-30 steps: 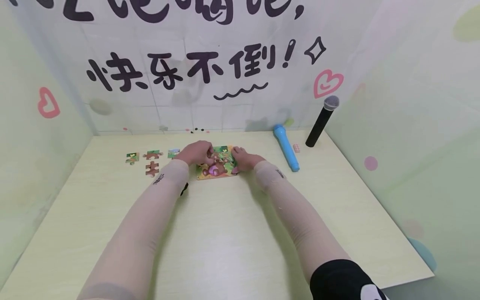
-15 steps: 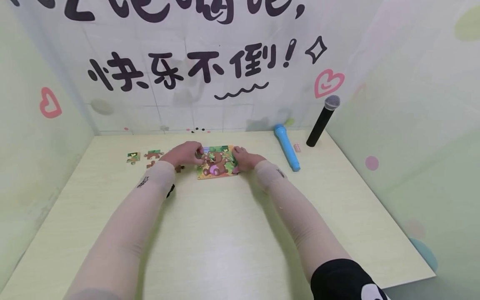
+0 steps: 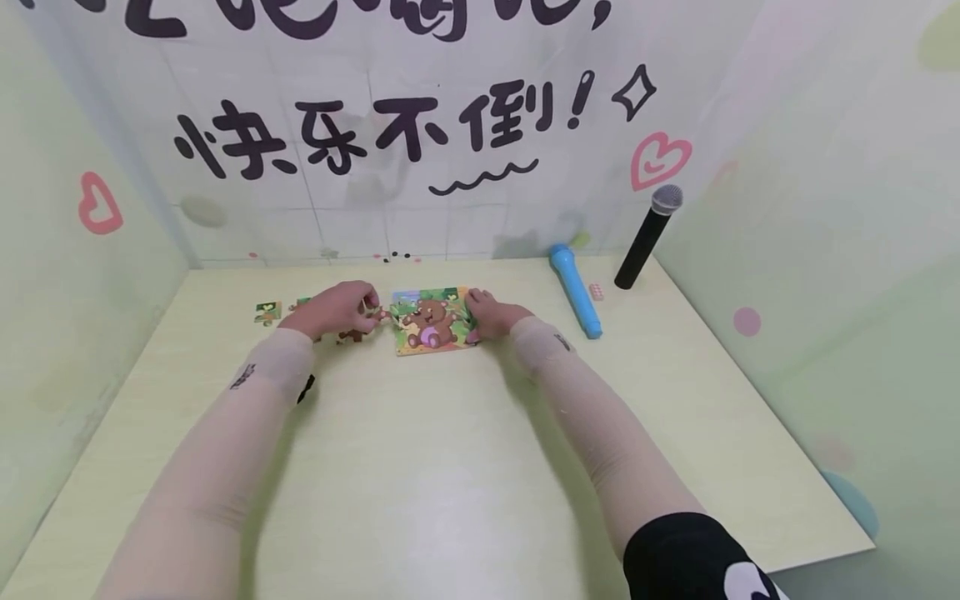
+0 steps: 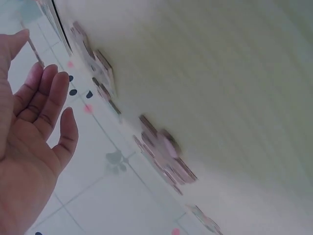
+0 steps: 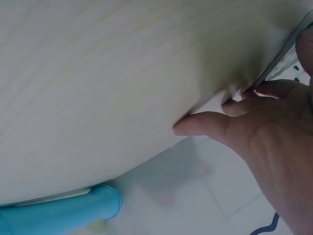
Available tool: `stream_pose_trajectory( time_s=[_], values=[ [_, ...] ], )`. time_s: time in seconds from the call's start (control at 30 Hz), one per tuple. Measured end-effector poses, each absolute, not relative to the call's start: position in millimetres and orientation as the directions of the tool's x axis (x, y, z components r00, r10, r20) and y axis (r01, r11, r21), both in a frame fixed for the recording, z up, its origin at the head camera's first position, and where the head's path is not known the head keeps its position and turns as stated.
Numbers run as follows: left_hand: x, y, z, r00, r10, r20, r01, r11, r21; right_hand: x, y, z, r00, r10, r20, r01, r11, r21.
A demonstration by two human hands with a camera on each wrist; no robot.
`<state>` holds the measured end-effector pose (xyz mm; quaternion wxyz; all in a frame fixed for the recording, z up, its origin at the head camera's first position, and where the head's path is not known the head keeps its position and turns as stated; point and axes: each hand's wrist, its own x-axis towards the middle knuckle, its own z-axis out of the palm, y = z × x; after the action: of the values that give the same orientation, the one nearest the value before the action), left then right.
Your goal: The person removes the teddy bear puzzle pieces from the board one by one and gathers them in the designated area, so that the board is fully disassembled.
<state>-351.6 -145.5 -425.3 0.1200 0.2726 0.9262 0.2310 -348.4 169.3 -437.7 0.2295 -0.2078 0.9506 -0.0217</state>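
Observation:
A bear jigsaw puzzle (image 3: 431,323) lies on the table near the back wall. My left hand (image 3: 330,310) is just left of it, pinching a small jigsaw piece (image 4: 33,48) between thumb and fingertips; only the piece's thin edge shows in the left wrist view. My right hand (image 3: 495,317) holds the puzzle's right edge, thumb toward the near corner and fingers toward the far one. In the right wrist view the little finger of the right hand (image 5: 274,127) stretches out over the table. Loose jigsaw pieces (image 3: 268,312) lie left of my left hand, some partly hidden by it.
A blue toy microphone (image 3: 576,292) lies right of the puzzle. Beside it stands a black microphone (image 3: 647,242), leaning, with a small pink block (image 3: 596,292) between them. A printed wall (image 3: 360,225) rises behind the pale table (image 3: 420,467).
My left hand has moved left, off the puzzle, carrying a piece and uncovering the bear picture. Now it covers some loose pieces. The right hand stays at the puzzle's edge.

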Motion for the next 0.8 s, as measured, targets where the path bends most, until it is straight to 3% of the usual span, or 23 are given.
stream_pose_trajectory(
  time_s=[0.8],
  values=[
    [-330, -251, -421, -0.868, 0.495, -0.04, 0.415, 0.768, 0.488, -351, 169, -439, -0.804, -0.395, -0.444, -0.361, 0.918, -0.162]
  ],
)
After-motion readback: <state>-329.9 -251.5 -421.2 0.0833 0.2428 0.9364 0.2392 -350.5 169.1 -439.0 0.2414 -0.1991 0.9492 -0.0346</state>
